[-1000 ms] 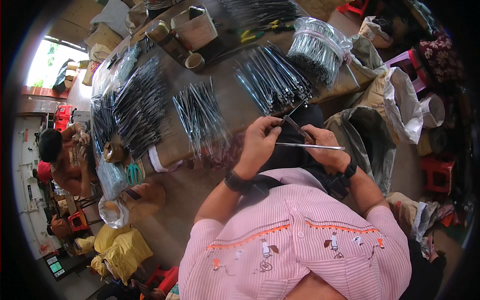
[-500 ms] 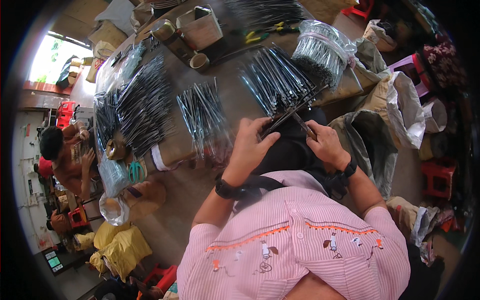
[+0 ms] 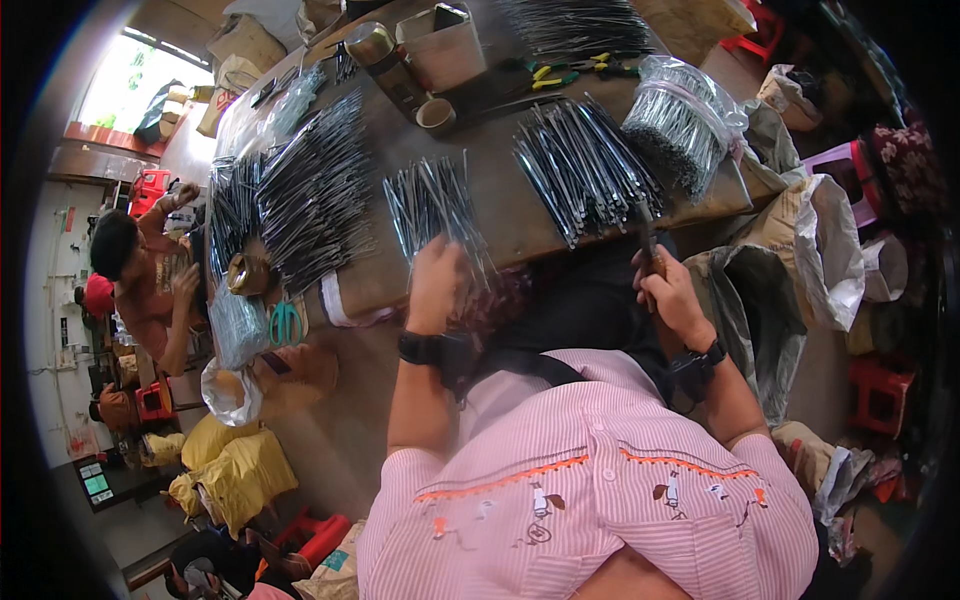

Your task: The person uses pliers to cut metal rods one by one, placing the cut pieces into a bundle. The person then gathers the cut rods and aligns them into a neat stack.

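Observation:
My left hand, smeared by motion, is at the near ends of the middle pile of thin shiny metal strips; whether its fingers grip any is unclear. My right hand is closed around a slim tool with a brown handle. Its narrow grey blade points away from me, toward the table edge; whether it is a knife or a file I cannot make out. Just beyond that tool lies a larger pile of dark strips, close to the table's near edge.
More dark strips spread at left, near teal-handled scissors. A plastic-wrapped bundle sits at right. Pliers, a cup and a white box stand farther back. Open sacks flank my right. Another person sits at left.
My left hand has moved left from the tool to the middle pile, and the strip it held near the tool no longer shows there. My right hand has shifted slightly, still gripping the tool.

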Demonstrator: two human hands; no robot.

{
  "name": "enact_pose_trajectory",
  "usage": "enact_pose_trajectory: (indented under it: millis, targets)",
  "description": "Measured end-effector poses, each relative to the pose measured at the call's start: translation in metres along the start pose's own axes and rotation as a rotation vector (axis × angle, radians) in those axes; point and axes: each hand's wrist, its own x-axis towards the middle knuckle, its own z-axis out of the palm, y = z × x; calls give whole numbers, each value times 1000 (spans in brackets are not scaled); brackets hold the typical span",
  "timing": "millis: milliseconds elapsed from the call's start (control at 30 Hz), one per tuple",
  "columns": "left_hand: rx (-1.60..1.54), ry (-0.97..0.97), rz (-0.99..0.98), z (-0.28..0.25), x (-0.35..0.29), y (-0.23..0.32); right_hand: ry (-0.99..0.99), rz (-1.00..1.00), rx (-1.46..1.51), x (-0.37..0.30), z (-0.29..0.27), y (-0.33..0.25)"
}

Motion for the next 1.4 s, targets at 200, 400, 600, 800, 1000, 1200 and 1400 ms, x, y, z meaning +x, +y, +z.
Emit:
enact_pose_trajectory:
  millis: [200, 400, 600, 800, 1000, 1200, 1400]
  targets:
    - [-64, -8, -124, 4, -15, 14, 442, -46, 13, 26, -57, 14]
    - [155, 46, 101, 4, -18, 8, 824, -4, -444, 75, -142, 51]
    - [349, 48, 222, 0, -31, -13, 819, 160, -844, 126, -172, 60]
    - [297, 22, 209, 6, -50, -30, 747, 339, -990, 147, -161, 60]
    - [329, -22, 240, 3, -63, -39, 777, 164, -1030, 106, -138, 20]
    - [625, -87, 316, 17, -66, -58, -378, -756, -370, -53, -68, -168]
    - [809, -312, 343, 55, -79, -80, -1861, -911, 418, -111, 29, -225]
